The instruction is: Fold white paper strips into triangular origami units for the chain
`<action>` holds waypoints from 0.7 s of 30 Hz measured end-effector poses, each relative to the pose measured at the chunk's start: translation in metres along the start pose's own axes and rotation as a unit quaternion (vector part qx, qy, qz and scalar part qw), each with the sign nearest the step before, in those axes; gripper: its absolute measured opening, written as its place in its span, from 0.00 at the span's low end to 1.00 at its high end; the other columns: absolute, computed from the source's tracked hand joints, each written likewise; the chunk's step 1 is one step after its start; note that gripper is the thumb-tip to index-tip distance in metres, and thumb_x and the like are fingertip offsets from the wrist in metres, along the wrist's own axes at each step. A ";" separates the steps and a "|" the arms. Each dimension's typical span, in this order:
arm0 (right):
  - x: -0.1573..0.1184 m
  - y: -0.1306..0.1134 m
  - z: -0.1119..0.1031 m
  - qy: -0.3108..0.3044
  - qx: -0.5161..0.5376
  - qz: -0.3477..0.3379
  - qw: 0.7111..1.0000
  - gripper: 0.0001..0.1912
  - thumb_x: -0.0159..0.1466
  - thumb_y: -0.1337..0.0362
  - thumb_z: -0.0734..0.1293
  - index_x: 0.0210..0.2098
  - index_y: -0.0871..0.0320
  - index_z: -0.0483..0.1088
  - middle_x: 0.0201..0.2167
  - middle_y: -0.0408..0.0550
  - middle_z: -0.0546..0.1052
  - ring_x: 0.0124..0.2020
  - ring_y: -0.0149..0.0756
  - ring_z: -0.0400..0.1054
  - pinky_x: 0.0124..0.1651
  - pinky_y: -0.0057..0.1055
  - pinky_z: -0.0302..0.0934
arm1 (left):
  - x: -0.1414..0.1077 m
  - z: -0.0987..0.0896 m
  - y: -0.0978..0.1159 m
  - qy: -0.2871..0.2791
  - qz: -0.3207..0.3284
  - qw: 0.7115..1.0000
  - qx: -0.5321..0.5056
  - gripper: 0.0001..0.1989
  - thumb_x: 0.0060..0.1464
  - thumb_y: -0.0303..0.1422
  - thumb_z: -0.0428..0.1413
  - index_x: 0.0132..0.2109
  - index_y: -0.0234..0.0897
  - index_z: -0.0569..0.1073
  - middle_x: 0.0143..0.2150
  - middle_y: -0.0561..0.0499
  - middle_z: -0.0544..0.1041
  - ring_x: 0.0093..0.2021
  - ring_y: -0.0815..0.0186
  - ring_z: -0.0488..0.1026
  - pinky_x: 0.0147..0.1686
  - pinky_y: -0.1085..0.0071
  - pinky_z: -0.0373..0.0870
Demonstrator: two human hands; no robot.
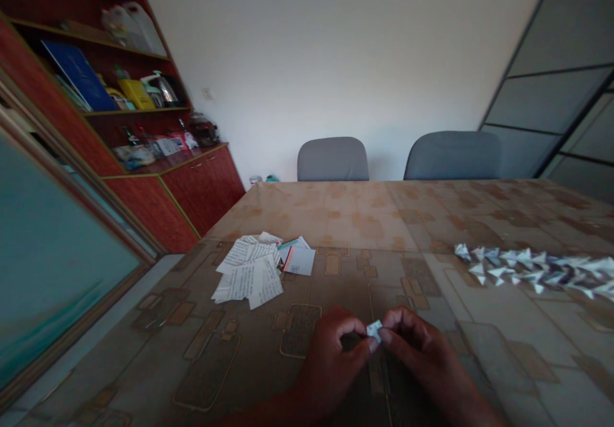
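A small folded piece of white paper [375, 330] is pinched between the fingertips of both hands, low over the table near its front edge. My left hand [336, 350] grips its left side with thumb and forefinger, while my right hand [417, 347] grips its right side, fingers curled. A pile of printed paper slips [249, 273] lies to the left beyond my hands. Off to the right, a row of several folded paper pieces [537, 267] is joined in a chain.
The table [364, 222] has a brown patterned cover. Two grey chairs [332, 158] [453, 155] stand at its far side. A red wooden cabinet with shelves [144, 139] stands at the left, a framed panel [52, 248] leans nearer, and sliding panels [561, 94] are on the right.
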State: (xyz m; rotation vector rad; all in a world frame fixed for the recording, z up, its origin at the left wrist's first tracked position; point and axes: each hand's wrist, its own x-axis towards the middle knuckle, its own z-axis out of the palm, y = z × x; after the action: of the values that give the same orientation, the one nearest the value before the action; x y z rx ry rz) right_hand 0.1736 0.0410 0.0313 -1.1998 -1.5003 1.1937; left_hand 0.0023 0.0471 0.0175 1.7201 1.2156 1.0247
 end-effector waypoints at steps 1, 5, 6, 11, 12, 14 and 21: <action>0.000 0.000 0.000 0.010 -0.017 -0.014 1.000 0.14 0.61 0.51 0.66 0.29 0.56 0.67 0.25 0.42 0.72 0.28 0.34 0.69 0.31 0.27 0.64 | 0.000 -0.001 0.000 -0.004 0.003 1.000 0.005 0.08 0.52 0.34 0.57 0.28 0.35 0.72 0.29 0.51 0.70 0.34 0.63 0.68 0.35 0.69 0.63; -0.001 0.000 0.000 0.026 -0.113 -0.066 0.991 0.08 0.61 0.58 0.65 0.30 0.55 0.70 0.27 0.43 0.74 0.31 0.36 0.70 0.35 0.28 0.65 | -0.002 -0.002 0.000 -0.023 0.026 0.999 0.035 0.08 0.53 0.34 0.57 0.28 0.36 0.73 0.28 0.52 0.70 0.33 0.63 0.68 0.35 0.69 0.61; -0.001 -0.001 -0.001 0.026 -0.137 -0.072 0.988 0.08 0.61 0.59 0.65 0.29 0.55 0.70 0.27 0.43 0.74 0.31 0.36 0.70 0.35 0.28 0.64 | -0.003 -0.002 0.000 -0.025 0.029 0.998 0.039 0.08 0.54 0.34 0.57 0.28 0.36 0.73 0.28 0.52 0.70 0.33 0.63 0.68 0.35 0.69 0.61; -0.004 0.000 0.001 0.039 -0.130 -0.057 0.989 0.12 0.64 0.56 0.63 0.27 0.55 0.69 0.24 0.42 0.72 0.28 0.35 0.69 0.32 0.27 0.63 | -0.006 -0.001 0.001 -0.029 0.026 0.999 0.038 0.07 0.56 0.34 0.57 0.33 0.37 0.75 0.31 0.51 0.72 0.35 0.63 0.69 0.37 0.69 0.62; -0.004 0.000 0.002 0.039 -0.114 -0.050 0.991 0.13 0.64 0.56 0.62 0.27 0.56 0.68 0.24 0.42 0.72 0.28 0.35 0.69 0.31 0.27 0.63 | -0.007 -0.001 0.001 -0.028 0.029 0.999 0.036 0.07 0.56 0.35 0.57 0.33 0.37 0.76 0.31 0.51 0.72 0.35 0.63 0.69 0.37 0.69 0.63; -0.005 0.001 0.004 0.042 -0.096 -0.040 0.994 0.13 0.64 0.55 0.62 0.28 0.56 0.67 0.23 0.42 0.71 0.27 0.34 0.68 0.29 0.26 0.63 | -0.007 0.000 0.000 -0.025 0.039 0.998 0.033 0.09 0.56 0.36 0.56 0.32 0.36 0.75 0.30 0.51 0.72 0.34 0.63 0.69 0.36 0.70 0.62; -0.006 0.001 0.002 0.018 -0.184 -0.114 0.976 0.07 0.63 0.60 0.65 0.30 0.55 0.70 0.28 0.43 0.74 0.32 0.37 0.70 0.37 0.31 0.62 | -0.008 0.001 -0.005 -0.031 0.086 0.995 0.041 0.15 0.60 0.39 0.53 0.29 0.36 0.75 0.27 0.51 0.71 0.32 0.65 0.69 0.35 0.70 0.61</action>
State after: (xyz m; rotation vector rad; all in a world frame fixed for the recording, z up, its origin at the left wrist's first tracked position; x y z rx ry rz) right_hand 0.1730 0.0352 0.0300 -1.2356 -1.8296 0.7576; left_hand -0.0001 0.0405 0.0111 1.9330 1.0974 1.0248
